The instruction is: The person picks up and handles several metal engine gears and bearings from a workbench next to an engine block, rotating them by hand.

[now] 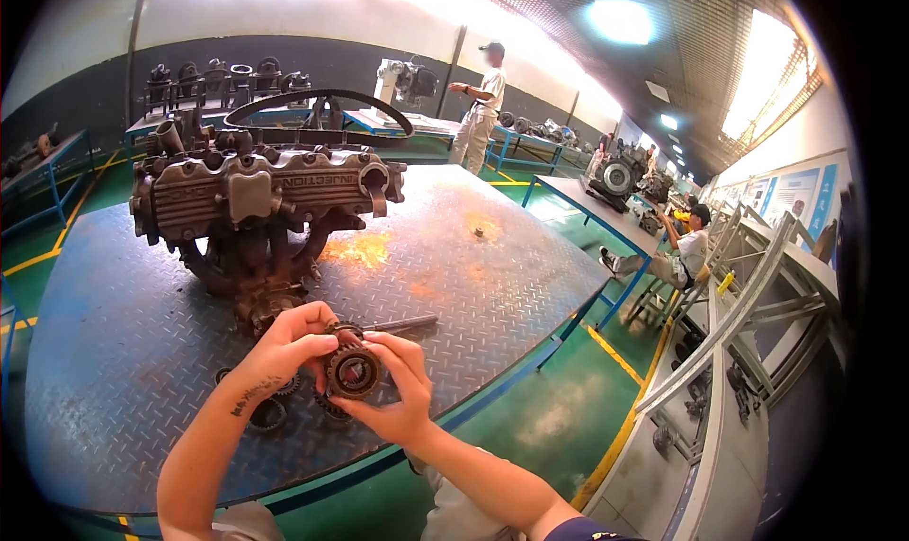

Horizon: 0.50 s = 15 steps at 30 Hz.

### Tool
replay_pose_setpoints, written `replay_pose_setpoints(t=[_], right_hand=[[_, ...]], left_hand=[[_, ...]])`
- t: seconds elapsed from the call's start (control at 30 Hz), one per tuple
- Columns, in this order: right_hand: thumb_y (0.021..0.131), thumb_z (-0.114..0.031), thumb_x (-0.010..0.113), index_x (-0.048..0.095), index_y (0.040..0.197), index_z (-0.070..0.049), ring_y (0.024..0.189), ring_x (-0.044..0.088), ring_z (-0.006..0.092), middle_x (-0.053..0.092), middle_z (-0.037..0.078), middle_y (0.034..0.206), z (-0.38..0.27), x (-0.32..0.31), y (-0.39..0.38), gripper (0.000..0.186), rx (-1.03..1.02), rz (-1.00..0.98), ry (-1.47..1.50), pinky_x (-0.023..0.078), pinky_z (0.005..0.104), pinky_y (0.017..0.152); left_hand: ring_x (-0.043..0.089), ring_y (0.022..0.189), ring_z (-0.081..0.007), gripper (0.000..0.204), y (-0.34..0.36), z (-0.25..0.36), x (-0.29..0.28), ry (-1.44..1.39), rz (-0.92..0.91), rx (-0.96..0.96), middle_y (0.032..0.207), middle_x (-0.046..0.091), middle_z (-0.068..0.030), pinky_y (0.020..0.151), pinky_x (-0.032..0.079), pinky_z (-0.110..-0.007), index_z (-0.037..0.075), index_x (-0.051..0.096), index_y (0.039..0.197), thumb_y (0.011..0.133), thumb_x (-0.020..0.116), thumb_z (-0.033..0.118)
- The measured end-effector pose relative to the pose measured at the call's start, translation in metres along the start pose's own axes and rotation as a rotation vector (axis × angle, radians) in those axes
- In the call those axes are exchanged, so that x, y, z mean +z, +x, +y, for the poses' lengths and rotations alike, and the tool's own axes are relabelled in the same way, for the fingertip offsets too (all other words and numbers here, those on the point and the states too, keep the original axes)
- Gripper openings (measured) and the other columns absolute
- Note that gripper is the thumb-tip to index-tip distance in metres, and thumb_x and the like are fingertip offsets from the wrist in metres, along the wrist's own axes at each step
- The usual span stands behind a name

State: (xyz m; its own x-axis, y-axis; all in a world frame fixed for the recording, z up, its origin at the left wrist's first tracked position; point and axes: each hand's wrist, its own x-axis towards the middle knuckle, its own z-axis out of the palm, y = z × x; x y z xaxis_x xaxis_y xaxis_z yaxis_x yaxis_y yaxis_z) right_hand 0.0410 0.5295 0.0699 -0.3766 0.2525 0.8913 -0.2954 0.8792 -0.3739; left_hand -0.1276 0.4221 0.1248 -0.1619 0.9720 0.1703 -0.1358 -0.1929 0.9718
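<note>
Over the near part of the metal table, my two hands hold a toothed gear with a ring-shaped centre. My right hand grips it from the right, thumb beneath and fingers on top. From the left, my left hand is closed with thumb and fingers at the gear's upper left side. A second toothed ring shows just behind it; whether the two are joined I cannot tell. Several loose gears lie on the tabletop below my left wrist, partly covered by it. A metal rod lies beyond my right fingers.
A cylinder head with a manifold stands at the table's far left. A black belt loops behind it. The tread-plate table has a small dark part on it. Two people are farther off; grey metal frames stand at right.
</note>
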Motion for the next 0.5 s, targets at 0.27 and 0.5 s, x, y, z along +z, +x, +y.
replay_pose_setpoints(t=[0.27,0.5], right_hand=[[0.067,-0.01,0.091,0.061,0.123,0.004,0.116,0.061,0.0337,0.059,0.018,0.129,0.003,0.002,-0.002,0.066,0.048,0.078,0.007,0.05,0.0403,0.099],[0.067,-0.01,0.09,0.062,0.127,0.002,0.115,0.062,0.0325,0.062,0.017,0.128,0.009,0.004,-0.003,0.067,0.111,0.103,-0.008,0.051,0.0386,0.098]], left_hand=[[0.066,0.083,-0.0111,0.04,-0.008,0.0,0.017,0.072,-0.015,0.044,0.104,0.068,-0.0106,0.062,0.057,-0.024,-0.004,0.052,0.122,0.089,0.073,0.006],[0.066,0.08,-0.0097,0.035,-0.003,-0.006,0.019,0.084,0.03,0.042,0.101,0.069,-0.0107,0.059,0.056,-0.023,-0.008,0.055,0.123,0.093,0.068,0.005]])
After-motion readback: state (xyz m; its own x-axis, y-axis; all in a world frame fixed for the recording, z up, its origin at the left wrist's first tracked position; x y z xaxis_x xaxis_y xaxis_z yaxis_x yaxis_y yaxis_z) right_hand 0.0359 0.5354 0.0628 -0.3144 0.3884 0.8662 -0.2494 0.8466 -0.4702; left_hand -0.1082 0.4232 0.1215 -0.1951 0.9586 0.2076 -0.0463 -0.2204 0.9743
